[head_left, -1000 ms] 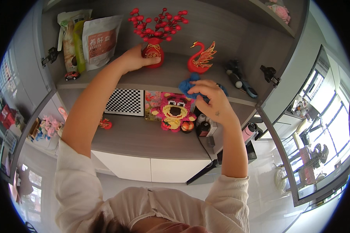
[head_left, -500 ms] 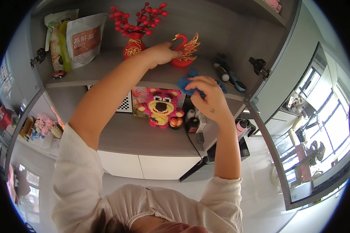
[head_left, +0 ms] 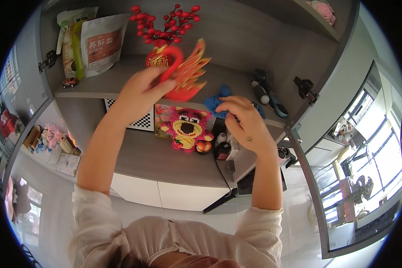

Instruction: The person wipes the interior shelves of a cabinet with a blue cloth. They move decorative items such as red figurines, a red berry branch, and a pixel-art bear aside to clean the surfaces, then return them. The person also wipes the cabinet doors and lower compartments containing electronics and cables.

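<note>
My left hand (head_left: 149, 87) grips a red swan ornament (head_left: 183, 93) with gold-patterned wings, held up in front of the upper shelf (head_left: 134, 85). The swan looks smeared by motion and partly covers a red vase (head_left: 158, 56) with red berry branches (head_left: 165, 27). My right hand (head_left: 245, 118) is at the shelf's front edge, fingers curled over a fluffy blue cloth (head_left: 216, 102). The cloth bunches up between those fingers and the shelf.
Pouches (head_left: 103, 44) and a toy car (head_left: 70, 82) stand at the shelf's left. A blue-and-black handled tool (head_left: 277, 107) lies at its right. Below sit a pink bear figure (head_left: 187, 129) and small bottles (head_left: 222, 149). Open glass doors (head_left: 315, 196) flank the cabinet.
My left hand has lifted the swan off the shelf and drawn it left and toward me. My right hand stays by the shelf edge with the blue cloth.
</note>
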Motion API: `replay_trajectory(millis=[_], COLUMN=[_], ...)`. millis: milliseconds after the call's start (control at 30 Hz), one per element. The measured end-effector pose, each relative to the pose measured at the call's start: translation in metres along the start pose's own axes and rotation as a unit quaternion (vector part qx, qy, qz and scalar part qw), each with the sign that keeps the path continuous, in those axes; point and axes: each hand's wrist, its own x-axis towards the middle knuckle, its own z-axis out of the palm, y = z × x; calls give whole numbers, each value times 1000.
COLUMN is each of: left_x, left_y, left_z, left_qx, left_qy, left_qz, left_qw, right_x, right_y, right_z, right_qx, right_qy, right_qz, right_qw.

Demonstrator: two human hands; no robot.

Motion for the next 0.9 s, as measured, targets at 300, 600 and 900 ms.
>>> replay_trajectory(millis=[300, 600, 900], left_x=[-163, -174, -179], left_y=[-102, -126, -126], left_z=[-50, -60, -75], left_qx=[-112, -282, -260], left_qy=[161, 143, 134], left_qz=[-69, -107, -139], left_qw=[978, 943, 946], right_x=[97, 181, 195], right_y=[32, 140, 170], right_z=[15, 77, 91], right_qx=[18, 7, -35], right_qy=[-330, -360, -316], right_qz=[50, 196, 248], right_qw=[943, 912, 915])
